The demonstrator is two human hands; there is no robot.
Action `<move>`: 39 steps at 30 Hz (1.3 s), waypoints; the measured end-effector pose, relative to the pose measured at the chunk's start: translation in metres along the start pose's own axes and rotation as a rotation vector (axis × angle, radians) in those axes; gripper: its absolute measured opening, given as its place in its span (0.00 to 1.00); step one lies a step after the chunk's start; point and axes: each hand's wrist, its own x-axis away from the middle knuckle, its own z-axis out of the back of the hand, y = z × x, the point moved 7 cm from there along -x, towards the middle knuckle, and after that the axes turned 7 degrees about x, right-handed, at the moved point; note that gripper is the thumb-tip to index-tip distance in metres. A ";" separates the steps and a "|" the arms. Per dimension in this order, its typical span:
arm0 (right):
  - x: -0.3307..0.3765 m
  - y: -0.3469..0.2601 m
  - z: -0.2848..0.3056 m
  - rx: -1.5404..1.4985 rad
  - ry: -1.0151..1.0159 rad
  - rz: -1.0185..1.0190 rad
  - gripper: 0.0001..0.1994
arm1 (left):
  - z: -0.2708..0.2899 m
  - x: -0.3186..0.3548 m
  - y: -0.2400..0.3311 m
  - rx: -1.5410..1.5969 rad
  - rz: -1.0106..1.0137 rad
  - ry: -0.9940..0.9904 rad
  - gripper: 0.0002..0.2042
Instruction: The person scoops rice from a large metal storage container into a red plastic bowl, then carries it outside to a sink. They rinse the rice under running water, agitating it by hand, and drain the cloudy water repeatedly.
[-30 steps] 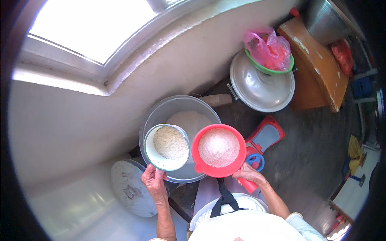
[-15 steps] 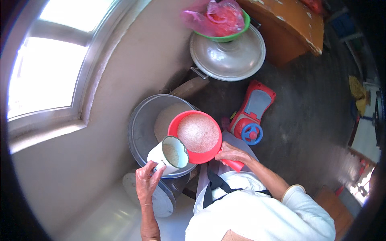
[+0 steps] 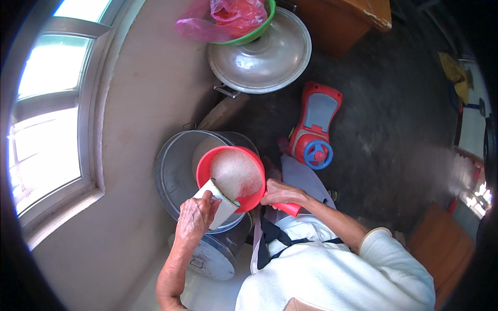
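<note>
My right hand [image 3: 279,193] grips the handle of a red scoop bowl [image 3: 234,176] heaped with white grain, held over a large metal pot [image 3: 174,176]. My left hand [image 3: 196,218] holds a white cup [image 3: 218,201] tipped on its side against the near rim of the red bowl, its mouth turned into the bowl. The grain inside the pot is mostly hidden by the bowl.
A metal lid [image 3: 210,259] lies beside the pot near my body. Farther off, a big lidded pan [image 3: 262,54] carries a green bowl with pink bags [image 3: 228,18]. A red toy car [image 3: 314,129] stands on the dark floor. Window at left.
The white cup, level and full a second ago, has been tipped over into the red bowl. The red bowl stays over the pot; my view has swung left and down.
</note>
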 end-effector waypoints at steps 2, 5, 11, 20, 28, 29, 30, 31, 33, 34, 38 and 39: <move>-0.001 0.000 0.001 -0.009 -0.001 -0.003 0.08 | 0.005 -0.004 0.011 -0.042 -0.025 -0.022 0.12; -0.001 0.002 0.001 -0.033 -0.005 -0.007 0.08 | 0.020 -0.009 0.036 -0.112 -0.029 -0.050 0.12; -0.003 0.003 0.001 -0.031 -0.012 -0.031 0.08 | 0.025 -0.011 0.044 -0.261 0.066 -0.224 0.13; -0.004 -0.002 0.001 -0.011 -0.022 0.003 0.08 | 0.047 0.008 0.033 -0.117 0.223 -0.066 0.15; -0.006 0.004 -0.001 -0.032 -0.028 -0.038 0.08 | 0.068 0.062 -0.057 0.475 0.618 0.157 0.10; -0.003 0.008 0.001 -0.035 -0.019 -0.034 0.08 | 0.069 0.071 -0.066 0.601 0.637 0.196 0.10; -0.006 0.006 -0.001 -0.035 -0.015 -0.034 0.08 | 0.070 0.079 -0.076 0.641 0.647 0.245 0.10; -0.006 0.005 0.000 -0.050 -0.012 0.003 0.08 | 0.066 0.087 -0.087 0.705 0.643 0.278 0.09; -0.008 0.007 -0.002 -0.026 -0.016 -0.057 0.08 | 0.055 0.101 -0.110 0.762 0.596 0.429 0.10; -0.006 0.007 -0.001 -0.025 -0.009 -0.044 0.08 | 0.049 0.106 -0.121 0.750 0.552 0.548 0.11; -0.005 0.004 -0.002 -0.046 -0.029 -0.101 0.13 | -0.013 0.104 -0.182 0.996 0.621 0.715 0.10; -0.008 0.004 -0.005 -0.008 -0.034 -0.201 0.14 | -0.033 0.097 -0.201 1.027 0.673 0.722 0.10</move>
